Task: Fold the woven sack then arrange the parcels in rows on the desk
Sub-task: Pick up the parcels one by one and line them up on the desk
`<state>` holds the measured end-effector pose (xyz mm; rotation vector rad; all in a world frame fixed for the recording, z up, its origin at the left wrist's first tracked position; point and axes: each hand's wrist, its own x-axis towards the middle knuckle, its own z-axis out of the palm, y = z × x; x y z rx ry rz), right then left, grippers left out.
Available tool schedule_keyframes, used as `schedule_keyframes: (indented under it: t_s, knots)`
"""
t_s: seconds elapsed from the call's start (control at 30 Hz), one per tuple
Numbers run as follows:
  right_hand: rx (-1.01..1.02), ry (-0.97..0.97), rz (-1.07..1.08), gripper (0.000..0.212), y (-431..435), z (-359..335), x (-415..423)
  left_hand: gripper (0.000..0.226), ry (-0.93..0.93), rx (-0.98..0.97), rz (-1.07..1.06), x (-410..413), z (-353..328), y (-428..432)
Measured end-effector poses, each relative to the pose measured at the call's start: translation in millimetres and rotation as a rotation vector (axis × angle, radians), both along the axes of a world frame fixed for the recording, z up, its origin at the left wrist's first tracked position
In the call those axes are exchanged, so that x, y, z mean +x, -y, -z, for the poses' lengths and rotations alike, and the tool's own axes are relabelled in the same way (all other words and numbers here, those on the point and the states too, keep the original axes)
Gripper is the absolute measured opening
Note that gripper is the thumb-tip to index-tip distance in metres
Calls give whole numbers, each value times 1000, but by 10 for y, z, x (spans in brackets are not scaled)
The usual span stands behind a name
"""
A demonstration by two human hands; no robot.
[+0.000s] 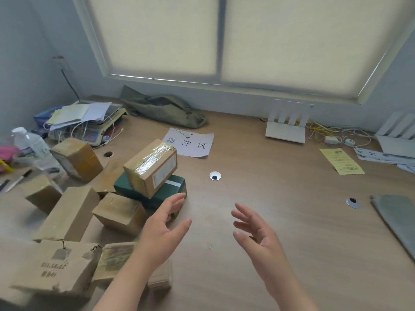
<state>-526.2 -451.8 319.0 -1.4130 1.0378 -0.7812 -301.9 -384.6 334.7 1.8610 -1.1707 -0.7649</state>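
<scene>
Several brown cardboard parcels lie jumbled on the left of the wooden desk (280,221). One taped parcel (150,168) leans on a dark green box (157,195). More parcels (69,214) (120,213) (77,159) sit around it, and a torn carton (56,270) is at the near left. A grey folded woven sack (397,218) lies flat at the desk's right edge. My left hand (164,227) hovers with relaxed fingers beside the green box, holding nothing. Over the bare desk to its right, my right hand (256,232) is spread and empty.
A paper sign (190,142) lies behind the parcels, and an olive cloth bag (166,108) is by the wall. Papers on a scale (85,118) and a water bottle (29,144) crowd the far left. Routers (287,126), cables and a yellow slip (341,161) occupy the back right.
</scene>
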Motion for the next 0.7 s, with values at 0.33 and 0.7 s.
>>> schedule_keyframes:
  t_s: [0.33,0.7]
  knots:
    - [220,-167,-55,48,-343,611,1470,40,-311,180,-90,896,552,-142]
    - [531,-311,56,65,-637,1244,1861,79,-286,552,-42,670,1070,-152]
